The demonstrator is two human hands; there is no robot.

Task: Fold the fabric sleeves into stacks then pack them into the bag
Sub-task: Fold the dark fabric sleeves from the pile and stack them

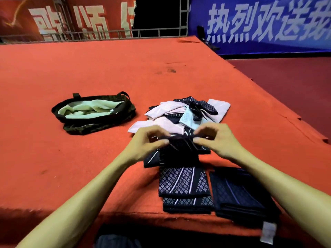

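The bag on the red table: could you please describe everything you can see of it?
The bag is a soft, dark fabric one, apparently patterned, with a pale green lining. It sits slumped and low on the red table, mouth open upward, two short dark strap loops standing at its far rim. Only lining shows inside; no sleeves are visible in it. Nothing but the table touches it; the loose sleeve pile lies apart to its right.

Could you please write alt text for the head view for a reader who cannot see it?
The left hand and right hand pinch a dark patterned sleeve over a red table. Two folded dark stacks lie nearer, a loose pile beyond, an open bag at left.
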